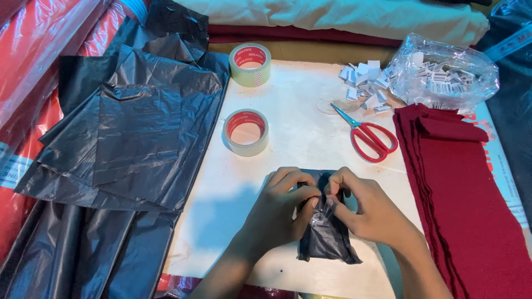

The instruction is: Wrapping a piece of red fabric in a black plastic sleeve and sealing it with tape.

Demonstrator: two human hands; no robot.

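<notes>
Both hands pinching a small black packet near the front edge of the white tabletop (299, 127)

Left hand (282, 207) and right hand (363, 207) are both closed on the top of the black packet (327, 238), fingertips touching, with a shiny bit between them, maybe clear tape. It could easily wrinkle or stick crooked if the thin plastic shifts. Can't see what's inside, and the fingers hide the exact pinch. Tape rolls (246, 132), red scissors (368, 135) sit nearby.
</notes>
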